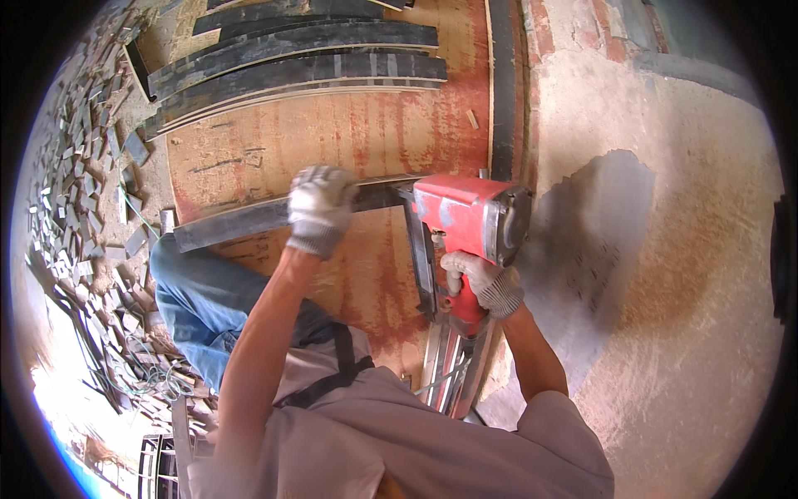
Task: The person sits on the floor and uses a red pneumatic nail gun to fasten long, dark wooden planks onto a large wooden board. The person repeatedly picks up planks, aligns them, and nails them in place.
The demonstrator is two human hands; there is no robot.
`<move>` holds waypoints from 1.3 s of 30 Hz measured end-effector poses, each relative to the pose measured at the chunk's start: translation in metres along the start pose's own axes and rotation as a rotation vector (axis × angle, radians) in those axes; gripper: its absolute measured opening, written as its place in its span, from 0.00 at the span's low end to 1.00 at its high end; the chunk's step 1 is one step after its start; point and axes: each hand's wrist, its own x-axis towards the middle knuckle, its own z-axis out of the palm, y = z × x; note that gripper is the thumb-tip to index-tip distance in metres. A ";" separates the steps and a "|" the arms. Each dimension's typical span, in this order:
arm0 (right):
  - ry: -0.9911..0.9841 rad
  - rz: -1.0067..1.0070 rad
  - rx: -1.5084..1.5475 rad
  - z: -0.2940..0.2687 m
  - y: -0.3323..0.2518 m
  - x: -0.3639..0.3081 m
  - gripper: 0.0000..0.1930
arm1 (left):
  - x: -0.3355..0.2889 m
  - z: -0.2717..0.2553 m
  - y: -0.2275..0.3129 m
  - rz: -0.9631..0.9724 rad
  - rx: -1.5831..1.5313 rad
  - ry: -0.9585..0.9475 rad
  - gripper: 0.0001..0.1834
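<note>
My right hand (482,281), in a pale knit glove, is wrapped round the handle of a red nail gun (457,202). The gun's black magazine (420,258) runs down its left side, and its nose is at the right end of a narrow dark board (249,223). Over the middle of that board is my left hand (321,208), gloved as well. Its fingers are curled closed and slightly blurred; whatever they hold, if anything, is hidden. The board lies across a large reddish-brown wooden panel (332,137).
Several dark strips (307,71) are stacked on the panel's far part. A long dark strip (502,83) runs along its right edge, beside a plastered wall (682,208). Small wood offcuts (87,200) litter the ground on the left. My jeans-clad leg (204,291) is by the panel.
</note>
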 end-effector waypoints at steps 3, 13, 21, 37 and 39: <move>0.078 -0.084 0.027 0.001 0.011 -0.001 0.10 | -0.029 -0.047 -0.066 -0.199 0.460 0.286 0.19; 0.082 -0.182 0.088 0.010 0.023 -0.001 0.15 | -0.056 -0.129 -0.214 -0.948 0.519 -0.255 0.47; 0.136 -0.132 0.179 0.009 0.050 -0.009 0.13 | -0.051 -0.118 -0.166 -1.362 -1.087 0.007 0.22; 0.140 -0.109 0.125 0.023 0.057 -0.008 0.12 | -0.059 -0.083 -0.150 -1.320 -1.020 0.013 0.20; 0.154 -0.125 0.113 0.026 0.046 -0.011 0.11 | -0.062 -0.080 -0.154 -1.334 -1.016 0.005 0.18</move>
